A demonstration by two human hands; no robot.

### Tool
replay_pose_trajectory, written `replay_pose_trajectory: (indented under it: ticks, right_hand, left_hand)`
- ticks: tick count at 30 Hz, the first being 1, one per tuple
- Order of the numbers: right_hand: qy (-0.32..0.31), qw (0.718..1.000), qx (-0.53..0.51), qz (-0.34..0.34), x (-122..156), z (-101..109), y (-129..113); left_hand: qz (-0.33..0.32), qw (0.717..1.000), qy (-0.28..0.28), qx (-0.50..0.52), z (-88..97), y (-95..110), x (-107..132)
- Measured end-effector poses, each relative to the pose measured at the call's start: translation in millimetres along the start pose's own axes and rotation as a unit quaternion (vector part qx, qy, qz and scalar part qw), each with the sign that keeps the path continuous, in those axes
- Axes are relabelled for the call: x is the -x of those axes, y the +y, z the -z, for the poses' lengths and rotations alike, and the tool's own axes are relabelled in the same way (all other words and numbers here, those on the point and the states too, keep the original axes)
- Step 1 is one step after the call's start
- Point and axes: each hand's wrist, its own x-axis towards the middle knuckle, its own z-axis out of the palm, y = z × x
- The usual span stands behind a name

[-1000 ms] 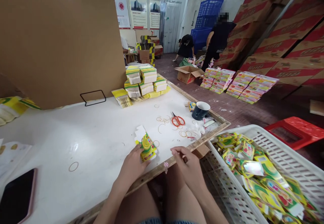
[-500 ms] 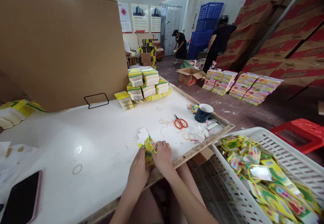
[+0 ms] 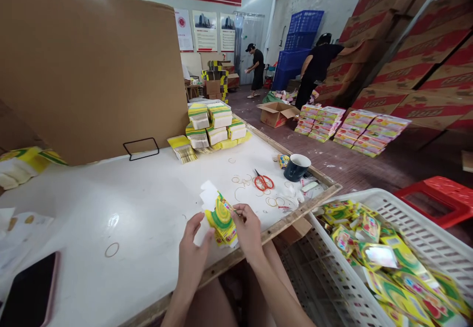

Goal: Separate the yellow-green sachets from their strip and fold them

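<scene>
A yellow-green printed carton (image 3: 222, 221), with white flaps at its top end, stands tilted above the near edge of the white table (image 3: 148, 218). My right hand (image 3: 248, 231) pinches its right edge between thumb and fingers. At its left side is my left hand (image 3: 192, 248), thumb and fingers spread apart around a white area. The left thumb tip lies close to the carton's left edge; whether it touches is hard to tell. Beyond the carton lie orange-handled scissors (image 3: 263, 180) and several rubber bands (image 3: 275, 201).
A white crate (image 3: 388, 196) of loose printed cartons (image 3: 402, 263) stands at the right. Bundled flat cartons (image 3: 210, 127) are stacked at the table's back. A dark mug (image 3: 296, 168), a phone (image 3: 31, 287) and a cardboard sheet (image 3: 92, 75) are around. Two people (image 3: 256, 68) stand farther off.
My left hand has moved left, and its fingers have spread. The carton now shows a broader printed face, and my right hand has shifted slightly right with it.
</scene>
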Motion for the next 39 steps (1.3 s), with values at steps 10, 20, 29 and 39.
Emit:
replay_pose_trajectory:
  ticks: [10, 20, 29, 39]
  right_hand:
    - [-0.07, 0.967, -0.23, -0.085, 38.3, 12.9, -20.5]
    - [-0.09, 0.981, -0.157, -0.07, 49.1, 27.2, -30.6]
    - [-0.088, 0.992, -0.092, -0.003, 49.4, 39.7, -31.5]
    - [-0.281, 0.95, -0.139, 0.009, 44.4, 72.8, -43.5]
  left_hand:
    - [0.108, 0.924, -0.161, 0.33, -5.7, 27.3, 6.8]
    - [0.144, 0.941, -0.094, 0.292, -14.5, 34.3, 12.0]
    - [0.122, 0.959, -0.12, 0.226, -9.5, 51.1, 24.3]
    - [0.131, 0.909, -0.305, 0.252, 15.1, 66.9, 36.7]
